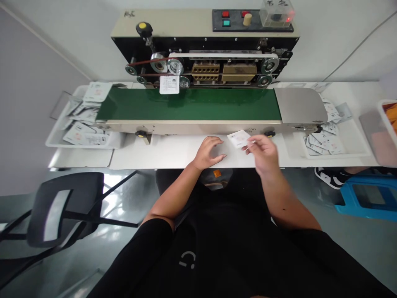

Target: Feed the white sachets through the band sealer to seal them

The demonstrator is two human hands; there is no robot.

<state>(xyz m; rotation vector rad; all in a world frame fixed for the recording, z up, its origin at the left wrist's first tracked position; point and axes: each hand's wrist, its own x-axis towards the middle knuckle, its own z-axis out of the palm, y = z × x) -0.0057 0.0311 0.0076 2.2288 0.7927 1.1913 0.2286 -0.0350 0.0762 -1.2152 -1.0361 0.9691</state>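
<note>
My right hand (262, 153) pinches a small white sachet (238, 139) by its right end, holding it just above the white table (173, 155). My left hand (209, 153) rests on the tabletop with curved fingers, close to the sachet but apart from it. Both hands are in front of the band sealer's green conveyor belt (186, 104). At the belt's far left end, another white sachet (169, 85) stands upright against the sealer's belts and pulleys, out of reach of both hands.
A white tray of printed sachets (82, 124) sits at the left, and another (325, 142) at the right. A steel chute (300, 105) ends the conveyor. A plastic bin (380, 132) stands at the right edge. A black chair (68, 209) and blue stool (367, 198) are on the floor.
</note>
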